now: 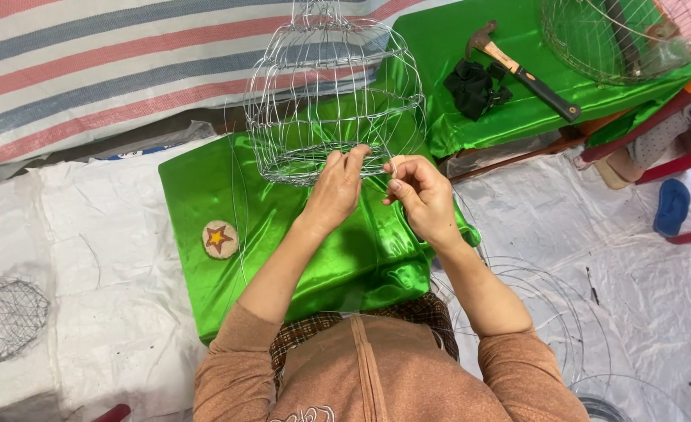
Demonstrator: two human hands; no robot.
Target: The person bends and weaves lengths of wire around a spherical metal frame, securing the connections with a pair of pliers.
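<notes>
The domed wire cage frame [334, 94] lies on its side on the green satin-covered counter [205, 195], base rim toward the person, so both hands reach it: the left hand [336, 191] clamps the rim, the right hand [420, 195] pinches thin wire. Open room lies leftward; a claw hammer [521, 70] rests well apart.

Thin shiny metal wire cage [334, 101]; glossy green satin cloth [298, 250]; hammer [524, 72], wood handle, black grip

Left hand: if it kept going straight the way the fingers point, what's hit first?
The left hand points up-frame; its fingertips already touch the wire cage at the bottom rim. Depth unclear.
</notes>
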